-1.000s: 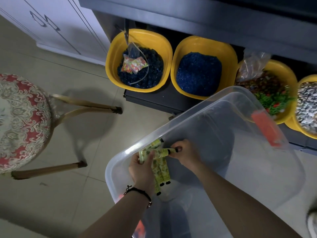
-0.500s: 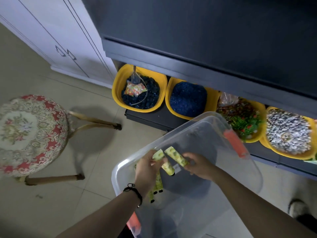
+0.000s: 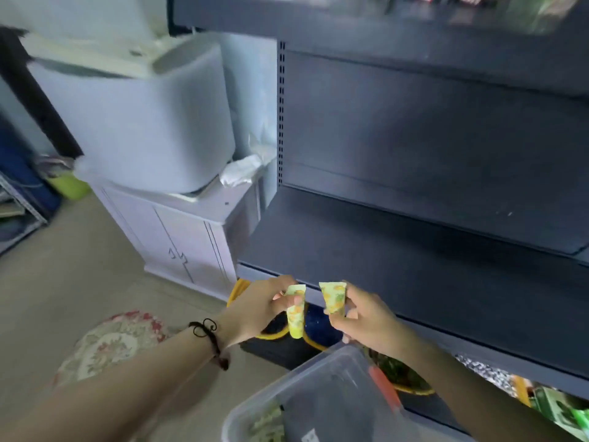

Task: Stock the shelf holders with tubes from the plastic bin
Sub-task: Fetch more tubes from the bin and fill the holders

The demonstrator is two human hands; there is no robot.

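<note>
My left hand (image 3: pixel 259 306) grips a yellow-green flowered tube (image 3: pixel 295 315), crimped end up. Just to its right, my right hand (image 3: pixel 366 317) pinches a second tube of the same kind (image 3: pixel 333 296). Both tubes hang in the air before the front edge of the dark grey shelf (image 3: pixel 414 266), above the clear plastic bin (image 3: pixel 322 400). More tubes (image 3: pixel 266 424) lie at the bin's near left corner. No shelf holders show in this view.
Yellow bowls (image 3: pixel 314 341) of pebbles sit under the shelf behind my hands. A white cabinet (image 3: pixel 178 237) with a large white tub (image 3: pixel 143 122) on it stands left. A flowered stool (image 3: pixel 108 342) is on the floor at lower left.
The camera has tilted up from the bin to the shelf. Both hands have risen out of the bin, each with one tube, and the tubes now hang upright.
</note>
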